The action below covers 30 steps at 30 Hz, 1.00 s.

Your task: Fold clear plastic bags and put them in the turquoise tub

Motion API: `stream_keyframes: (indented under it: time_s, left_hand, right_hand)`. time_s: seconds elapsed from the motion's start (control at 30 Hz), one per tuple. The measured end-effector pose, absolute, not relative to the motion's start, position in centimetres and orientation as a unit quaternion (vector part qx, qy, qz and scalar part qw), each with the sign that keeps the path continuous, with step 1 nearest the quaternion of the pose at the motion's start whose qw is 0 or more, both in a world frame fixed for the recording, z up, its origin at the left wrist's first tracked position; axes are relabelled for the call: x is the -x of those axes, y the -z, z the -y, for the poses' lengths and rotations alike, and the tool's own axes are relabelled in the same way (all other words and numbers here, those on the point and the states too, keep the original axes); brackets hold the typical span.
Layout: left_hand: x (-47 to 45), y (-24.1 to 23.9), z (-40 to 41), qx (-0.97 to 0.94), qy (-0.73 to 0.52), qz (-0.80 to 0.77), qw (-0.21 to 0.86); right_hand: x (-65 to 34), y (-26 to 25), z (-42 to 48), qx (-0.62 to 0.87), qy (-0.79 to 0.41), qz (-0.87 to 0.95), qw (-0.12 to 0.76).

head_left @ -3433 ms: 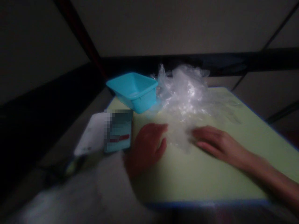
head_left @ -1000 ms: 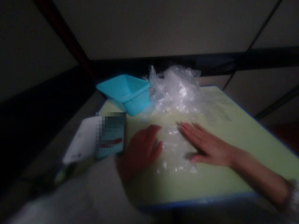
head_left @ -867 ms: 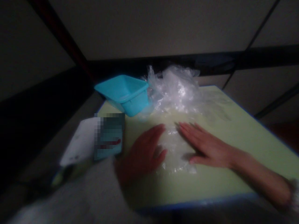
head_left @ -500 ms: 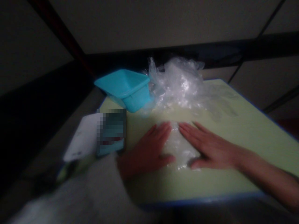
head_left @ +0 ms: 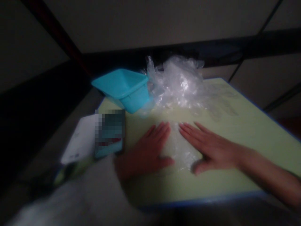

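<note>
A clear plastic bag (head_left: 182, 150) lies flat on the yellow-green table (head_left: 211, 182). My left hand (head_left: 150, 147) rests on its left side, fingers stretched out and palm down. On the right side my right hand (head_left: 207, 144) lies flat as well, thumb apart from the fingers. A strip of shiny plastic shows between the two hands; their palms hide the rest of it. Behind them is a loose heap of crumpled clear plastic bags (head_left: 181, 84) near the far edge.
A turquoise plastic basin (head_left: 136, 97) stands at the back left, beside the heap. Left of my left hand lie a partly blurred-out greenish item (head_left: 109, 150) and a white sheet or box (head_left: 78, 139). A wall runs behind the table.
Both hands stay in nearly the same place on the bag. The plastic between them looks flatter and less glossy now. The view has shifted slightly.
</note>
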<state>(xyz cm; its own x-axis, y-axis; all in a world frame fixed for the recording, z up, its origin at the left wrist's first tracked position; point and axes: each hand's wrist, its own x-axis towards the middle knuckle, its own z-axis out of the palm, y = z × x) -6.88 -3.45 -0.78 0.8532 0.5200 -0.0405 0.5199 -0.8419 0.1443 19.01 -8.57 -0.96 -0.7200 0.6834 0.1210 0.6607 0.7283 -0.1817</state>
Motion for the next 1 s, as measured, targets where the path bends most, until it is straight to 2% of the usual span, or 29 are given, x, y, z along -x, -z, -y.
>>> stream_keyframes:
  time_s: [0.3, 0.77, 1.0]
  left_hand:
    - [7.2, 1.3, 3.3, -0.963, -0.03, -0.257, 0.076]
    - [7.9, 0.6, 3.1, -0.949, 0.005, -0.31, 0.064]
    - [8.7, 0.5, 2.5, -0.958, -0.001, -0.277, 0.078]
  right_hand:
    - [-19.2, 1.0, 8.4, 0.366, -0.085, 0.924, 0.078]
    - [-19.5, 1.4, 8.4, 0.366, -0.08, 0.924, 0.074]
    - [-19.5, 1.3, 8.4, 0.37, -0.088, 0.922, 0.067]
